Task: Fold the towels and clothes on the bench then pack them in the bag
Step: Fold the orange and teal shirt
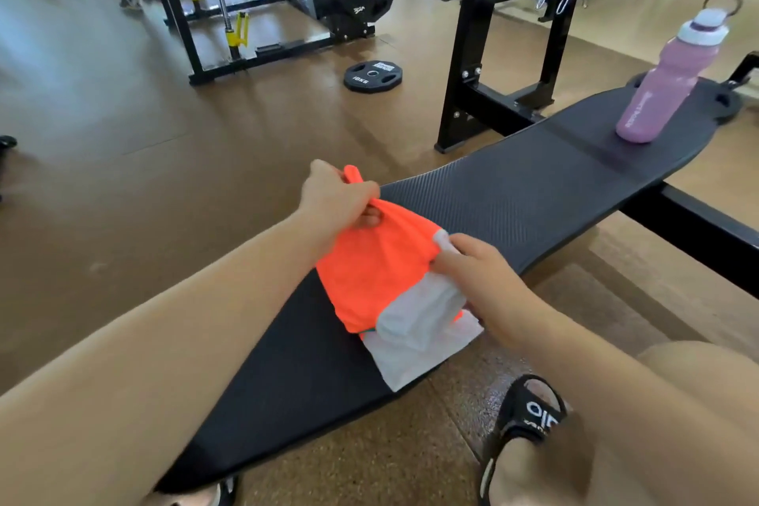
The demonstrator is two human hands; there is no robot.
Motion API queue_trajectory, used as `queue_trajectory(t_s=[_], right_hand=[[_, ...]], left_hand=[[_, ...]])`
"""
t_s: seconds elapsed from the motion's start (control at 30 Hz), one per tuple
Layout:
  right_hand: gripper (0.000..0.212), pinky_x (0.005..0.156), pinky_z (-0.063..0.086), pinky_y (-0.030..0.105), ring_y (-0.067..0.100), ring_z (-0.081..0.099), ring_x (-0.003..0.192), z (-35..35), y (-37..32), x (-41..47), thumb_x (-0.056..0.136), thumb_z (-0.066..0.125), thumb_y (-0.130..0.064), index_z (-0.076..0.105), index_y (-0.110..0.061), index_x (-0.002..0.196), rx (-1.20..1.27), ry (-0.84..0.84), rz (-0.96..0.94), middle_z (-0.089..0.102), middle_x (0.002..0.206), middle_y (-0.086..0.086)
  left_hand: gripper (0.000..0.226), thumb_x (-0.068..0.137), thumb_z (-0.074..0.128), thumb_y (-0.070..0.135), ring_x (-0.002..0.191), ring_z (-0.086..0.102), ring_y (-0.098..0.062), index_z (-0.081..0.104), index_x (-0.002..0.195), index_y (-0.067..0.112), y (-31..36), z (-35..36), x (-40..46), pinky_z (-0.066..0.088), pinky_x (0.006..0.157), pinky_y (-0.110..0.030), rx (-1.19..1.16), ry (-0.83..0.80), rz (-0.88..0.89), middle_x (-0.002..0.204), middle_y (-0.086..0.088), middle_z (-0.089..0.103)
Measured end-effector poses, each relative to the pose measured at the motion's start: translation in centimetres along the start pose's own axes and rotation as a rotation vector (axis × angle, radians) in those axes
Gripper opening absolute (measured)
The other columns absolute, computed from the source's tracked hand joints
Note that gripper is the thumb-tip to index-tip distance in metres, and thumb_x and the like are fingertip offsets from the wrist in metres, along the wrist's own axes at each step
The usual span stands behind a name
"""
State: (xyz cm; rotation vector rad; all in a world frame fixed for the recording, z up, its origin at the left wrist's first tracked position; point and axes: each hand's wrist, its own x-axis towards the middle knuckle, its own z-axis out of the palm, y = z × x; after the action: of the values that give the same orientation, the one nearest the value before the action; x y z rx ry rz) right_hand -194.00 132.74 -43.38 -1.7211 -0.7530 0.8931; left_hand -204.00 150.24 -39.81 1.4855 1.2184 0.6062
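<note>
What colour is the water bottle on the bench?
Pink water bottle with a white lid, head view.

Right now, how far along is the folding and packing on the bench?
Early. Nothing looks packed: no bag is in view. In hand: the left hand grips a bunched corner of the orange cloth, and the right hand pinches its edge above the white cloth lying on the bench. Left: finishing the folds and packing.

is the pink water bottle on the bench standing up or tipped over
Upright. The pink plastic water bottle stands on its base on the black padded bench, white cap on top.
</note>
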Motion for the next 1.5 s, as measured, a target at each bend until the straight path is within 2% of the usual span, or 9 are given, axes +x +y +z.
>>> queue_trajectory(t_s=[0.1, 0.27, 0.4, 0.57, 0.67, 0.83, 1.0, 1.33, 1.5], right_hand=[[0.019, 0.069, 0.033, 0.038, 0.02, 0.045, 0.075, -1.9, 2.4, 1.2, 0.072, 0.063, -0.033, 0.049, -0.02, 0.07, 0.076, -0.008, 0.208, 0.043, 0.077, 0.005], [0.019, 0.064, 0.027, 0.032, 0.016, 0.037, 0.072, -2.3, 4.9, 2.9, 0.089, 0.054, -0.014, 0.039, -0.018, 0.078, -0.118, -0.053, 0.253, 0.037, 0.079, 0.001], [0.017, 0.061, 0.031, 0.029, 0.013, 0.042, 0.073, -2.5, 5.3, 3.2, 0.095, 0.048, -0.02, 0.041, -0.021, 0.08, -0.204, -0.141, 0.329, 0.043, 0.083, -0.003], [0.028, 0.062, 0.03, 0.029, 0.01, 0.04, 0.073, -2.5, 5.2, 2.7, 0.088, 0.063, -0.035, 0.042, -0.018, 0.095, -0.159, -0.18, 0.285, 0.04, 0.085, -0.006], [0.036, 0.062, 0.035, 0.029, 0.013, 0.047, 0.078, -2.4, 5.4, 2.5, 0.082, 0.071, -0.033, 0.047, -0.016, 0.103, -0.247, -0.142, 0.24, 0.048, 0.093, -0.002], [0.028, 0.058, 0.027, 0.028, 0.012, 0.037, 0.069, -2.5, 5.5, 2.7, 0.091, 0.06, -0.021, 0.035, -0.025, 0.078, -0.249, -0.096, 0.261, 0.038, 0.082, -0.005], [0.026, 0.058, 0.026, 0.029, 0.014, 0.035, 0.069, -2.1, 5.4, 2.1, 0.093, 0.057, -0.021, 0.036, -0.022, 0.077, -0.217, -0.058, 0.266, 0.037, 0.08, -0.002], [0.006, 0.055, 0.033, 0.029, 0.015, 0.051, 0.072, -0.7, 6.2, 1.4, 0.1, 0.047, -0.017, 0.043, -0.013, 0.098, -0.488, 0.035, 0.034, 0.05, 0.1, -0.002], [0.031, 0.072, 0.045, 0.04, 0.036, 0.058, 0.094, -0.5, 7.0, 0.7, 0.098, 0.05, -0.026, 0.045, -0.008, 0.123, -0.886, 0.124, -0.081, 0.054, 0.112, 0.013]], left_hand=[[0.043, 0.077, 0.067, 0.008, 0.059, 0.074, -0.026, 0.044, 0.112, -0.001, -0.7, 4.6, 1.7, 0.064, 0.064, -0.04, 0.218, -0.055, 0.031, 0.07, -0.012, 0.071], [0.039, 0.086, 0.062, 0.025, 0.093, 0.07, -0.036, 0.035, 0.107, 0.007, -2.9, 8.0, 3.4, 0.057, 0.084, -0.043, 0.567, -0.092, 0.087, 0.098, -0.017, 0.071], [0.031, 0.1, 0.053, 0.026, 0.095, 0.06, -0.028, 0.043, 0.124, 0.009, -4.0, 6.0, 1.5, 0.043, 0.076, -0.036, 0.571, -0.028, 0.336, 0.105, -0.008, 0.061], [0.047, 0.095, 0.059, 0.022, 0.117, 0.047, -0.029, 0.042, 0.138, 0.012, -7.8, 0.7, -1.7, 0.04, 0.101, -0.039, 0.709, 0.115, 0.425, 0.134, -0.011, 0.042], [0.04, 0.089, 0.067, 0.026, 0.107, 0.043, -0.026, 0.047, 0.121, 0.011, -10.5, -0.3, -5.8, 0.042, 0.096, -0.042, 0.732, 0.152, 0.445, 0.12, -0.005, 0.04], [0.024, 0.085, 0.058, 0.047, 0.076, 0.045, -0.015, 0.048, 0.087, 0.025, -14.3, 1.0, -12.6, 0.042, 0.066, -0.034, 0.883, -0.083, 0.645, 0.087, 0.011, 0.044], [0.023, 0.093, 0.053, 0.048, 0.078, 0.048, -0.014, 0.058, 0.1, 0.027, -15.8, 1.3, -12.4, 0.044, 0.068, -0.034, 0.819, -0.075, 0.641, 0.092, 0.012, 0.049], [0.008, 0.092, 0.056, 0.022, 0.083, 0.056, -0.022, 0.057, 0.085, 0.018, -17.4, -0.3, -13.3, 0.048, 0.075, -0.034, 1.122, -0.09, 1.04, 0.099, -0.001, 0.059], [0.015, 0.095, 0.055, 0.026, 0.099, 0.063, -0.024, 0.066, 0.099, 0.016, -18.0, -1.7, -13.9, 0.049, 0.089, -0.033, 1.192, -0.148, 1.097, 0.12, -0.006, 0.064]])
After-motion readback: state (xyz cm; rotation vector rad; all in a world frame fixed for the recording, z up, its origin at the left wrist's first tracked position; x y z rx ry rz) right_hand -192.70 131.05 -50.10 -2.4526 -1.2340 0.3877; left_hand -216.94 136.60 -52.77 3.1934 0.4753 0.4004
